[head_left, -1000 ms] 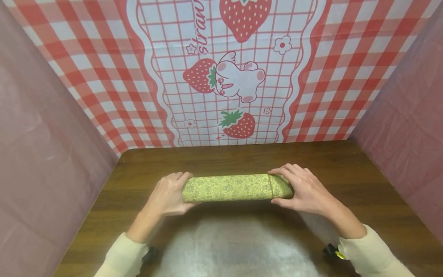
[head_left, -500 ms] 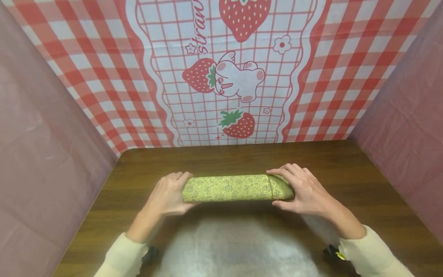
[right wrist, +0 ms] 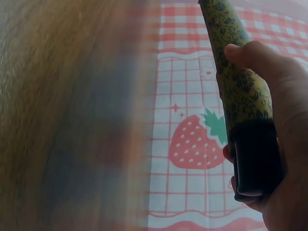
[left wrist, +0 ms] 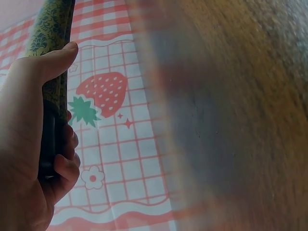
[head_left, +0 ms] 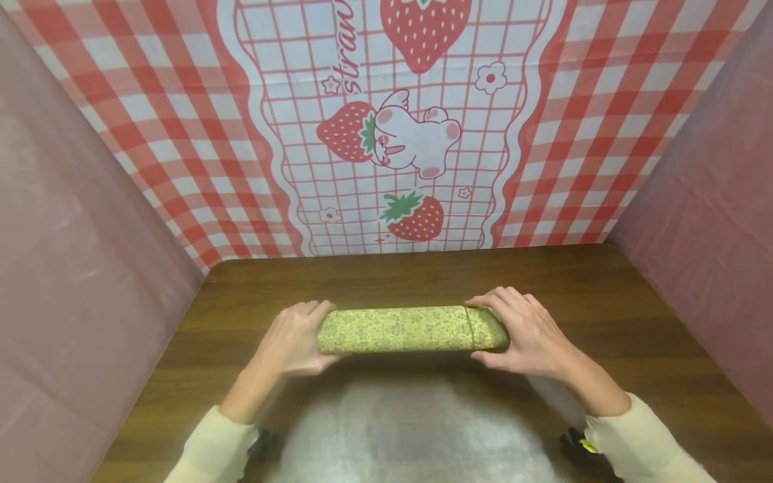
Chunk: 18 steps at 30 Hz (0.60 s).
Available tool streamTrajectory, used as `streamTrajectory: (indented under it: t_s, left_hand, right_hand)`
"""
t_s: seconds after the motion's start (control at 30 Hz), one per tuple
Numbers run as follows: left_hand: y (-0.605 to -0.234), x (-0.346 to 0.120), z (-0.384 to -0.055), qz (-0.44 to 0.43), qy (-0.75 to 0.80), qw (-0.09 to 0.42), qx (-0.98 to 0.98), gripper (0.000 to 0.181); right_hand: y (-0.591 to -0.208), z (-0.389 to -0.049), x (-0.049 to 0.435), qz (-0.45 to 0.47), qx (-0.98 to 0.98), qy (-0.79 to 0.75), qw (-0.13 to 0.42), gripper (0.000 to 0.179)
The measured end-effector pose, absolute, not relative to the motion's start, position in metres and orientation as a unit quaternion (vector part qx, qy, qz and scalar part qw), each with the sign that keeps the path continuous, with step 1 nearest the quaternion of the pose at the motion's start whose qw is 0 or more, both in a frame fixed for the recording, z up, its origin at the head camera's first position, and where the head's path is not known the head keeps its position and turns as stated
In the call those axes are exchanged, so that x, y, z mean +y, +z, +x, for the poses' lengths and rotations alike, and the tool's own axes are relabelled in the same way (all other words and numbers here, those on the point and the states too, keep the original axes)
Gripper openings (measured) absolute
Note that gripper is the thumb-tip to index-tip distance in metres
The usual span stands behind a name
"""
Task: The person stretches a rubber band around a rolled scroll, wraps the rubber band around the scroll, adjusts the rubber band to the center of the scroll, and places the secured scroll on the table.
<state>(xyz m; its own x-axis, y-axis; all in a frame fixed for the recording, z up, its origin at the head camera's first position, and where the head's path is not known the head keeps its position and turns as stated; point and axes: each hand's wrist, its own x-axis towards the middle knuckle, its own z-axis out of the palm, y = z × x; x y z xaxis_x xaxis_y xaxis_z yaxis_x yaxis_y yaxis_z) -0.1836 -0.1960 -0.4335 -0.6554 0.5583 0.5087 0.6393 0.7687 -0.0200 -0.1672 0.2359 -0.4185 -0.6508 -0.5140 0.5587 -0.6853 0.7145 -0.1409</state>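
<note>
A long, narrow case (head_left: pixel 395 329) in yellow-green fabric with a dark floral print is held level between both hands in the head view. A seam crosses it near its right end. My left hand (head_left: pixel 296 339) grips the left end, thumb along the near side and fingers over the far side. The right hand (head_left: pixel 531 329) holds the section beyond the seam in the same way. In the left wrist view a dark end piece (left wrist: pixel 50 139) of the case sits inside the palm. The right wrist view shows another black end piece (right wrist: pixel 257 159), partly covered by the hand.
Below the case lies a brown wood-grain table (head_left: pixel 386 275) with a bright glare patch at its near side. A red-and-white strawberry cloth (head_left: pixel 410 154) hangs behind it. Pinkish drapes (head_left: pixel 78 168) enclose both sides.
The right hand and the case's right end have shifted slightly left. My left hand stays in nearly the same place, and both hands keep their hold.
</note>
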Motion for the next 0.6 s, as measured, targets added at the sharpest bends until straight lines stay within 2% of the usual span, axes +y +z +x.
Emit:
streamTrajectory:
  t_s: [0.27,0.6]
  left_hand:
    - [-0.4348,-0.1946,-0.1841,-0.334,-0.079,0.259,-0.903,0.081]
    - [-0.4366,-0.1942,-0.1844,-0.337,-0.081,0.247,-0.905,0.084]
  right_hand:
    - [-0.4210,-0.1668,0.2348,0.338,-0.890,0.139,0.272,0.082]
    - [-0.4215,-0.1672,0.2331,0.325,-0.900,0.126,0.262,0.086]
